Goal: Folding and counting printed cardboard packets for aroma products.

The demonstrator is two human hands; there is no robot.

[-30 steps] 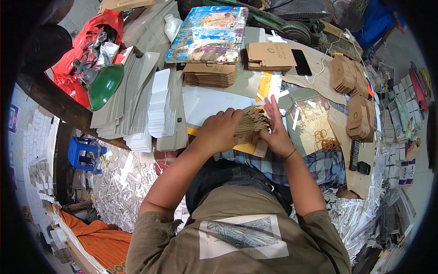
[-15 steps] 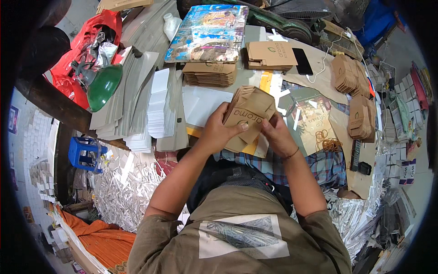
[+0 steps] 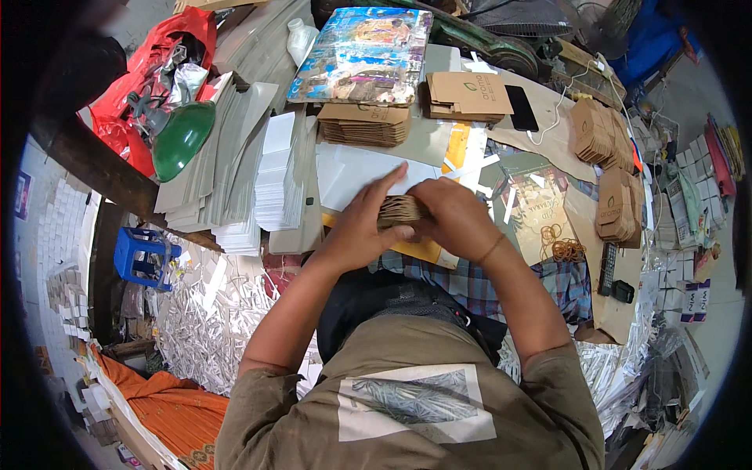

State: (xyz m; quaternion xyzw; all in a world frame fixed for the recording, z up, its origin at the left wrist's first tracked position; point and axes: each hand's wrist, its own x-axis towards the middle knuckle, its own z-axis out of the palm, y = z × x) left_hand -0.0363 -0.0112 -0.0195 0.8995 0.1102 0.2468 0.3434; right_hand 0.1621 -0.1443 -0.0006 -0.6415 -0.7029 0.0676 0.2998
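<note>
A stack of flat brown cardboard boxes (image 3: 401, 211) is held on edge between my two hands, its layered edges facing up. My left hand (image 3: 366, 221) grips it from the left, the thumb along its near side and the fingers along the far side. From the right, my right hand (image 3: 458, 215) closes over the stack's other end and hides much of it. Beneath lie white paper sheets (image 3: 345, 174) and a yellow strip (image 3: 427, 249). Just beyond is another stack of folded brown boxes (image 3: 364, 125), partly under a paint-smeared board (image 3: 362, 55).
More brown box stacks stand at the back (image 3: 468, 95) and right (image 3: 619, 205). A black phone (image 3: 522, 108), rubber bands (image 3: 565, 249) and a remote (image 3: 608, 268) lie on the right. White card piles (image 3: 274, 184) and a green lamp shade (image 3: 184, 139) are left. Paper shreds (image 3: 204, 321) cover the floor.
The box stack has turned from showing its printed face to standing on edge, lower between my hands. My right hand has moved left and over its end.
</note>
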